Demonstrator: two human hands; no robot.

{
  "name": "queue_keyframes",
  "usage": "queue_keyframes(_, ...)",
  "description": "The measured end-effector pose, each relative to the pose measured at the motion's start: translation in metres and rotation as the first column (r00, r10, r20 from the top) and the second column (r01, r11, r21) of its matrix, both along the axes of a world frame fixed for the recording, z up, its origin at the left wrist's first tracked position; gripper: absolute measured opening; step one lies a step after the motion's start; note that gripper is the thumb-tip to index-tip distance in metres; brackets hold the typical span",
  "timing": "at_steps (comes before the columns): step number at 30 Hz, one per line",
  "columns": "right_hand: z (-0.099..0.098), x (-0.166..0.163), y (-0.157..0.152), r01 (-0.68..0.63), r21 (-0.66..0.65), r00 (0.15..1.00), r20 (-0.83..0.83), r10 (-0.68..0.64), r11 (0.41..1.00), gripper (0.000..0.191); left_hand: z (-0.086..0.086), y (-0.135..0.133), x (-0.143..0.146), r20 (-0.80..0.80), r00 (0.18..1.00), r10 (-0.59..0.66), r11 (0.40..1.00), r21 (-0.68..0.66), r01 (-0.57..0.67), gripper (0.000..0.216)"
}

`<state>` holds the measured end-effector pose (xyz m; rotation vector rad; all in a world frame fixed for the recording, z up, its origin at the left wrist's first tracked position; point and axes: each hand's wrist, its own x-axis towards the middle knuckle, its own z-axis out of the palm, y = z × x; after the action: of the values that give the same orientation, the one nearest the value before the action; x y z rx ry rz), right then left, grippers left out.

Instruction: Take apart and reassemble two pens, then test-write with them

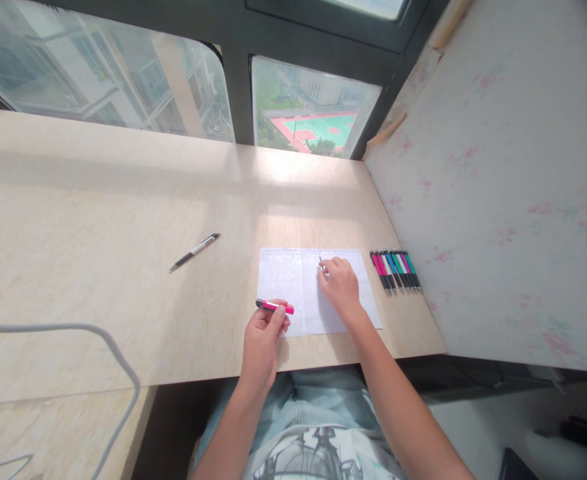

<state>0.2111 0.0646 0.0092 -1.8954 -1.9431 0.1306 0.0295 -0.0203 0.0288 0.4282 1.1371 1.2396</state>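
Observation:
My left hand [263,333] is closed on a pink and black pen [268,305], held sideways over the lower left corner of a white sheet of paper [298,283]. My right hand [341,283] pinches a small slender pen part [320,261] above the upper right of the sheet. One dark, thin end of that part sticks up past the fingers; the rest is too small to make out. Faint rows of marks run along the sheet's top edge.
A row of several coloured pens [394,270] lies to the right of the paper, near the wall [498,200]. One black and silver pen [194,252] lies apart on the left of the table [98,267]. A grey cable [123,363] curves across the lower left. Windows stand behind.

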Motion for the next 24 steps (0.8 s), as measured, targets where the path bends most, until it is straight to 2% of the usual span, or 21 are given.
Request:
queue_keyframes(3, 0.008, -0.003, -0.015, 0.009, -0.006, 0.97, -0.244, -0.01, 1.0, 0.019, -0.001, 0.0, 0.0, -0.024, 1.0, -0.002, 1.0, 0.003, 0.002, 0.034)
queue_keyframes(5, 0.013, -0.011, -0.032, -0.003, -0.074, 0.856, -0.515, -0.036, 0.997, 0.019, -0.002, 0.0, 0.001, -0.062, 0.998, -0.012, 1.0, 0.015, 0.013, 0.034)
queue_keyframes(6, 0.015, -0.017, -0.042, -0.012, -0.125, 0.74, -0.668, -0.075, 0.992, 0.018, -0.003, 0.0, 0.002, -0.099, 0.995, -0.016, 0.999, 0.027, 0.019, 0.034)
queue_keyframes(7, 0.017, -0.024, -0.052, -0.042, -0.183, 0.571, -0.811, -0.127, 0.982, 0.019, -0.004, 0.0, 0.002, -0.15, 0.988, -0.023, 0.999, 0.044, 0.03, 0.033)
queue_keyframes(9, 0.019, -0.039, -0.071, -0.127, -0.277, 0.109, -0.958, -0.264, 0.952, 0.023, -0.005, -0.002, 0.003, -0.278, 0.96, -0.041, 0.993, 0.099, 0.071, 0.029)
queue_keyframes(10, 0.02, -0.045, -0.078, -0.169, -0.305, -0.097, -0.941, -0.323, 0.937, 0.023, -0.004, -0.003, 0.004, -0.356, 0.933, -0.053, 0.985, 0.137, 0.108, 0.027)
queue_keyframes(11, 0.021, -0.051, -0.084, -0.213, -0.324, -0.252, -0.894, -0.372, 0.922, 0.022, -0.003, -0.004, 0.004, -0.442, 0.895, -0.066, 0.97, 0.18, 0.161, 0.024)
queue_keyframes(12, 0.022, -0.056, -0.088, -0.242, -0.348, -0.363, -0.833, -0.417, 0.906, 0.02, -0.002, -0.005, 0.005, -0.529, 0.845, -0.077, 0.947, 0.226, 0.229, 0.021)
queue_keyframes(13, 0.022, -0.06, -0.091, -0.264, -0.364, -0.438, -0.78, -0.447, 0.893, 0.018, -0.001, -0.006, 0.005, -0.614, 0.786, -0.08, 0.915, 0.268, 0.302, 0.018)
queue_keyframes(14, 0.023, -0.063, -0.093, -0.274, -0.375, -0.484, -0.742, -0.464, 0.886, 0.016, 0.0, -0.007, 0.005, -0.687, 0.723, -0.075, 0.879, 0.296, 0.373, 0.016)
queue_keyframes(16, 0.025, -0.065, -0.095, -0.268, -0.375, -0.519, -0.719, -0.461, 0.887, 0.016, 0.002, -0.008, 0.006, -0.778, 0.626, -0.063, 0.829, 0.308, 0.467, 0.015)
queue_keyframes(18, 0.028, -0.065, -0.096, -0.247, -0.355, -0.497, -0.753, -0.432, 0.902, 0.017, 0.002, -0.008, 0.006, -0.794, 0.604, -0.072, 0.845, 0.274, 0.46, 0.015)
queue_keyframes(20, 0.031, -0.064, -0.098, -0.238, -0.347, -0.416, -0.808, -0.418, 0.907, 0.02, 0.002, -0.008, 0.006, -0.741, 0.664, -0.1, 0.898, 0.22, 0.381, 0.021)
queue_keyframes(24, 0.033, -0.057, -0.102, -0.207, -0.368, -0.152, -0.903, -0.401, 0.906, 0.023, 0.003, -0.007, 0.006, -0.483, 0.866, -0.127, 0.963, 0.147, 0.224, 0.057)
